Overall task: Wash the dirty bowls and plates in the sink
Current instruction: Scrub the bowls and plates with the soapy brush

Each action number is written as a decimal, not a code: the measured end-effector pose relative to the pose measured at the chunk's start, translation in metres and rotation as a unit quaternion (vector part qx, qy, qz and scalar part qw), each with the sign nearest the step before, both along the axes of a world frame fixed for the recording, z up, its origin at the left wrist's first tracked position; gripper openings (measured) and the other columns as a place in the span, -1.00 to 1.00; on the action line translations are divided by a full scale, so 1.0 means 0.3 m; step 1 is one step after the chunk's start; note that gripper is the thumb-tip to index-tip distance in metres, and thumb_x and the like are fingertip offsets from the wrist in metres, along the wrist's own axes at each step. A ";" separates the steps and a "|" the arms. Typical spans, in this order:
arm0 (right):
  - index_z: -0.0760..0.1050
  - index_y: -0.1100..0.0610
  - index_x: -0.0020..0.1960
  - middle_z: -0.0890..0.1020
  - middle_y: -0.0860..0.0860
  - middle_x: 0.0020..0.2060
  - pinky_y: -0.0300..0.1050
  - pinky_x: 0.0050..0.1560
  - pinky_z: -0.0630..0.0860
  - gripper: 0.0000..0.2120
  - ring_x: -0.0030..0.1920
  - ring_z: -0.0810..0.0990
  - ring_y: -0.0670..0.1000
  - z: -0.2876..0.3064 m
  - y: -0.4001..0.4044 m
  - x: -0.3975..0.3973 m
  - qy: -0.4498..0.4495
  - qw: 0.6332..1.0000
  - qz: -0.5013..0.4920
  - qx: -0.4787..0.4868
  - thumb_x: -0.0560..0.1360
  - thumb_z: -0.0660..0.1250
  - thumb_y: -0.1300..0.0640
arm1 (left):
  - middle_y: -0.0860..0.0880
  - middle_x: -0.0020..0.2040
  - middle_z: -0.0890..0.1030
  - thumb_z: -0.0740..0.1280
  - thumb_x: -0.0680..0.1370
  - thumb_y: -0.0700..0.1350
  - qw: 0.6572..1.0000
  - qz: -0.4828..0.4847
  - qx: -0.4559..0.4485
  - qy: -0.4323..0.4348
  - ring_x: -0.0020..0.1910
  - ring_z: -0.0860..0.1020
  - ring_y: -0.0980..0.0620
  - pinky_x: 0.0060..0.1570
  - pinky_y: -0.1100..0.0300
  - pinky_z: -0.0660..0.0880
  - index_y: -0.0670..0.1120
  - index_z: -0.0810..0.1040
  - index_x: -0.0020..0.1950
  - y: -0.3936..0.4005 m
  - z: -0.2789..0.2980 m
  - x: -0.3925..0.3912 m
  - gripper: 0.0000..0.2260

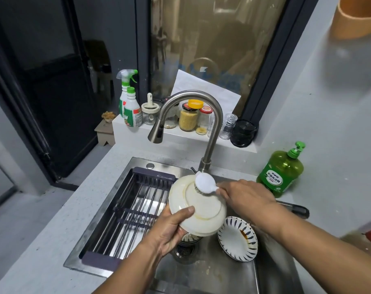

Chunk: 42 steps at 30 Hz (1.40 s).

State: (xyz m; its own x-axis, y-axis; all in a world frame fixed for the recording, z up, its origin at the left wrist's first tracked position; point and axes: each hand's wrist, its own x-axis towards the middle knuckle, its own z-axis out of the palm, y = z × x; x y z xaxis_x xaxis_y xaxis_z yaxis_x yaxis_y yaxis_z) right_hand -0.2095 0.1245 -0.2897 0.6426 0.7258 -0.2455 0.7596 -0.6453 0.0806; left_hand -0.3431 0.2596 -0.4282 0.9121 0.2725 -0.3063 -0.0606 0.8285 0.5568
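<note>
My left hand [169, 227] grips a cream plate [203, 211] by its lower left rim, underside facing me, tilted over the steel sink [201, 270]. Brownish smears mark the plate's foot ring. My right hand [247, 198] holds the handle of a white dish brush [204, 182], whose head presses on the plate's upper edge. A white bowl with a dark blue striped rim [236, 239] leans in the sink at the right, with a brown sauce stain inside. Another patterned dish [188, 237] is mostly hidden under the plate.
A dark drying rack [135, 209] spans the sink's left half. The curved steel faucet [193, 119] rises behind the plate. A green dish soap bottle [281, 171] stands on the right counter. Spray bottles [129, 102] and jars [188, 117] line the window ledge.
</note>
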 end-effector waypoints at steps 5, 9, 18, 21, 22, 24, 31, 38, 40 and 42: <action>0.28 -0.35 0.44 0.60 -0.03 0.27 0.00 0.13 0.50 -0.59 0.26 0.56 0.12 0.020 -0.018 -0.041 0.002 0.999 0.036 0.023 0.64 -0.06 -0.31 | -0.22 0.10 0.70 0.45 0.42 -0.45 0.987 0.034 0.137 0.079 0.12 0.66 -0.24 0.14 -0.20 0.60 -0.11 0.55 0.25 0.033 0.035 0.040 -0.54; 0.29 -0.21 0.46 0.61 0.05 0.22 -0.05 -0.08 0.34 -0.61 0.20 0.59 0.17 0.053 0.052 -0.134 -0.080 0.988 0.127 -0.026 0.68 -0.05 -0.21 | -0.07 -0.03 0.75 0.51 0.23 -0.33 0.940 0.014 0.308 0.145 0.03 0.70 -0.07 0.05 0.04 0.64 -0.15 0.61 0.17 0.017 0.035 0.063 -0.50; 0.49 -0.16 0.25 0.62 0.03 0.20 -0.02 -0.05 0.34 -0.67 0.19 0.58 0.15 0.047 0.083 -0.056 -0.059 0.995 0.069 -0.039 0.67 0.02 -0.17 | -0.02 -0.07 0.74 0.46 0.19 -0.21 0.909 0.000 0.380 0.169 -0.09 0.67 -0.02 -0.07 0.10 0.62 -0.04 0.64 -0.03 -0.018 0.011 0.067 -0.64; 0.47 -0.18 0.29 0.62 0.03 0.20 -0.05 -0.05 0.33 -0.66 0.21 0.58 0.14 0.035 0.083 -0.071 -0.050 0.992 0.102 -0.047 0.67 0.00 -0.19 | -0.07 -0.05 0.74 0.45 0.21 -0.24 0.915 0.004 0.366 0.170 -0.03 0.68 -0.08 -0.07 0.11 0.62 -0.11 0.65 0.05 -0.012 0.007 0.068 -0.59; 0.47 -0.20 0.29 0.62 0.03 0.20 -0.04 -0.04 0.36 -0.66 0.20 0.58 0.15 0.031 0.082 -0.054 -0.047 0.994 0.087 -0.039 0.67 0.00 -0.19 | -0.07 -0.04 0.74 0.45 0.21 -0.24 0.913 0.006 0.369 0.172 -0.02 0.68 -0.09 -0.05 0.08 0.63 -0.09 0.64 0.05 -0.007 0.003 0.069 -0.60; 0.47 -0.23 0.27 0.62 0.02 0.20 -0.01 0.02 0.44 -0.66 0.19 0.58 0.15 0.033 0.065 0.000 -0.031 0.999 0.030 -0.020 0.66 -0.01 -0.20 | -0.06 -0.03 0.72 0.48 0.23 -0.25 0.916 0.015 0.358 0.181 -0.02 0.67 -0.08 0.01 0.01 0.64 -0.06 0.62 0.03 -0.002 -0.001 0.072 -0.62; 0.41 -0.15 0.40 0.58 0.05 0.27 -0.03 0.06 0.43 -0.62 0.25 0.56 0.17 -0.008 0.064 -0.061 -0.022 0.996 0.074 -0.050 0.69 -0.01 -0.16 | -0.16 -0.04 0.73 0.39 0.39 -0.52 0.964 0.038 0.194 0.179 -0.01 0.68 -0.17 0.04 -0.03 0.63 -0.19 0.59 0.18 -0.021 -0.011 0.124 -0.58; 0.52 -0.20 0.24 0.66 -0.15 -0.11 -0.04 -0.08 0.58 -0.62 -0.08 0.64 -0.02 -0.131 -0.032 0.032 0.149 0.954 -0.181 0.188 0.57 0.14 -0.34 | -0.36 0.11 0.66 0.38 0.43 -0.31 0.984 0.067 -0.103 0.130 0.14 0.61 -0.34 0.23 -0.33 0.49 -0.27 0.51 0.30 -0.009 -0.032 0.151 -0.58; 0.54 -0.16 0.15 0.67 -0.14 -0.16 -0.07 -0.12 0.59 -0.65 -0.14 0.64 -0.06 -0.156 -0.029 0.046 0.197 0.914 -0.236 0.264 0.49 0.31 -0.33 | -0.35 0.11 0.66 0.33 0.50 -0.28 0.981 0.068 -0.149 0.102 0.06 0.64 -0.32 0.15 -0.31 0.53 -0.27 0.52 0.27 -0.022 -0.013 0.155 -0.67; 0.58 -0.05 0.13 0.69 -0.12 -0.12 -0.10 -0.10 0.60 -0.62 -0.11 0.66 -0.07 -0.184 -0.015 0.070 0.264 0.870 -0.271 0.316 0.43 0.47 -0.23 | -0.34 0.14 0.66 0.32 0.51 -0.26 0.980 0.065 -0.174 0.068 0.00 0.68 -0.30 0.05 -0.28 0.59 -0.27 0.52 0.29 -0.032 -0.005 0.157 -0.66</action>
State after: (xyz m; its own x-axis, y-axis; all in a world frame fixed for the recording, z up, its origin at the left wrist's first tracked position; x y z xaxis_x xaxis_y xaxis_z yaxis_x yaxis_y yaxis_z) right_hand -0.1884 0.1199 -0.3447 0.8517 0.4476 -0.2727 0.1529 -0.7099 -0.6875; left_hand -0.2961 0.2500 -0.4297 0.8208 0.2412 -0.5178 -0.1238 0.9600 0.2511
